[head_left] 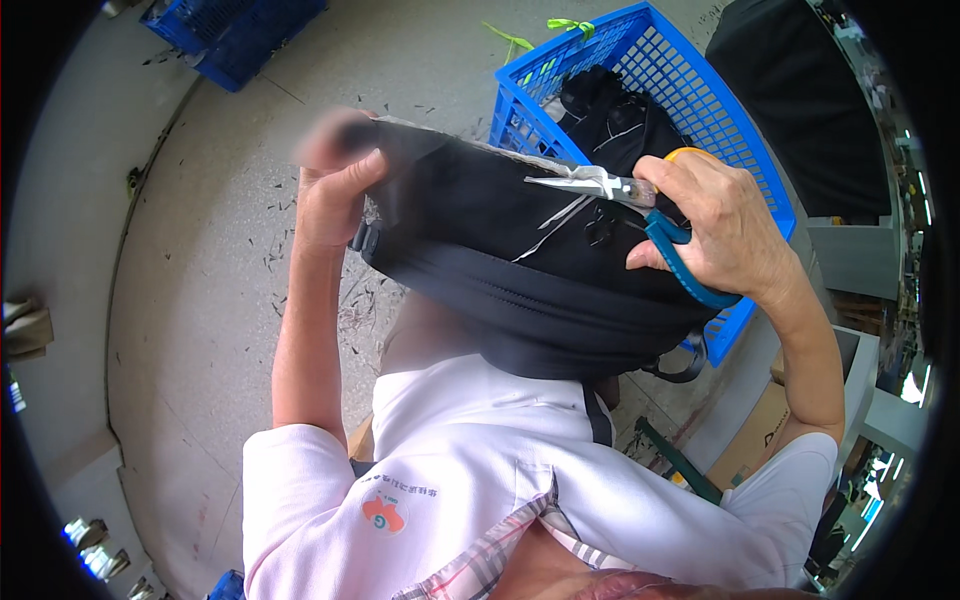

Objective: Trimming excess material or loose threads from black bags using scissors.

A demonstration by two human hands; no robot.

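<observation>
A black fabric bag (480, 215) with straps and buckles lies across my lap, its raw edge showing a whitish strip. My left hand (340, 185) pinches the bag's far left corner; part of this hand is blurred. In my right hand (715, 225) is a pair of scissors (665, 245) with teal and yellow handles. Their metal blades point left and lie at the whitish edge, with a pale scrap around them. Pale loose strips hang over the black cloth just below the blades. I cannot tell how far apart the blades are.
Beyond the bag stands a blue plastic basket (680, 75) holding black fabric pieces, with a bright green tie (572, 25) on its rim. More blue crates (235, 50) sit at the far left. Dark scraps litter the grey floor (210, 250). A cardboard box (750, 430) is at the right.
</observation>
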